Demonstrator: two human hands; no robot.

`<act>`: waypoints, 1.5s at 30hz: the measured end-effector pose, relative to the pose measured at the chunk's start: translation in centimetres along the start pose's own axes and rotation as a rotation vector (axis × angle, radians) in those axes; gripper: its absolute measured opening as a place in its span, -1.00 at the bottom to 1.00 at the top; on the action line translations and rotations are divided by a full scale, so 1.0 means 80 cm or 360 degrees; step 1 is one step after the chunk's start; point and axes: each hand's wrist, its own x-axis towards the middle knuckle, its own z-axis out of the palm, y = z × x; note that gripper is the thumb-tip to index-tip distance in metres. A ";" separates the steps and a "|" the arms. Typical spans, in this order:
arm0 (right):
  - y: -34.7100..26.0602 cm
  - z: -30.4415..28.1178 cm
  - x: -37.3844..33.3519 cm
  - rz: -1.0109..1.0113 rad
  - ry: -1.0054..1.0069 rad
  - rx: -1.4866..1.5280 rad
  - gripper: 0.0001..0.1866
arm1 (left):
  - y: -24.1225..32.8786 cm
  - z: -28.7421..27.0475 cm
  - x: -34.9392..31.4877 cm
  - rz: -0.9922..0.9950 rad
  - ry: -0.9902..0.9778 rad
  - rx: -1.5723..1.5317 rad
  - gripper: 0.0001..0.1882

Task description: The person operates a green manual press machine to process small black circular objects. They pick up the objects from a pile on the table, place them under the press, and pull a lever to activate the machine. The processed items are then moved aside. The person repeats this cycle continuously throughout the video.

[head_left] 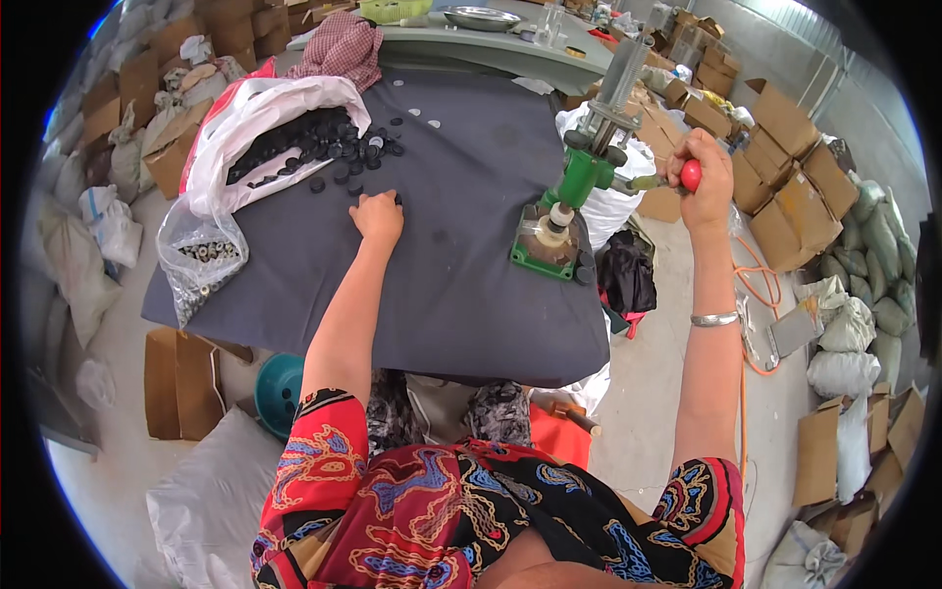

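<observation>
Your right hand (705,179) is closed around the red knob (691,176) at the end of the lever (643,183), the fingers wrapped over it and part of the red showing on the palm side; the arm is stretched forward, a silver bracelet (714,319) near the wrist. That lever joins the green press (581,182), which stands upright to the left of your right hand, near the right edge of the cloth-covered table (471,319), its pale plunger (560,216) over the base plate. Your left hand (377,217) is well apart from the press, over the dark cloth with its fingers curled in; a small dark piece (397,198) shows at their right side, but you cannot tell from this view whether they pinch it. Just beyond that hand lie loose black caps (341,178), spilling from the mouth of a white sack (211,187). A clear bag (204,253) of small metallic pieces lies nearer you on the left, and a few dark discs (585,270) sit just right of the press base.
</observation>
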 end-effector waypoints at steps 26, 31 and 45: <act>-0.006 0.003 0.024 -0.0033 0.0050 0.0002 -0.75 | 0.227 -0.008 -0.103 0.0811 0.0198 -0.1407 -0.69; -0.006 0.002 0.023 -0.0046 0.0047 0.0007 -0.75 | 0.245 -0.014 -0.107 0.0657 -0.0003 -0.1332 -0.53; -0.005 0.002 0.011 -0.0030 0.0071 -0.0049 -0.74 | 0.272 -0.006 -0.093 0.0613 -0.0088 -0.1419 -0.34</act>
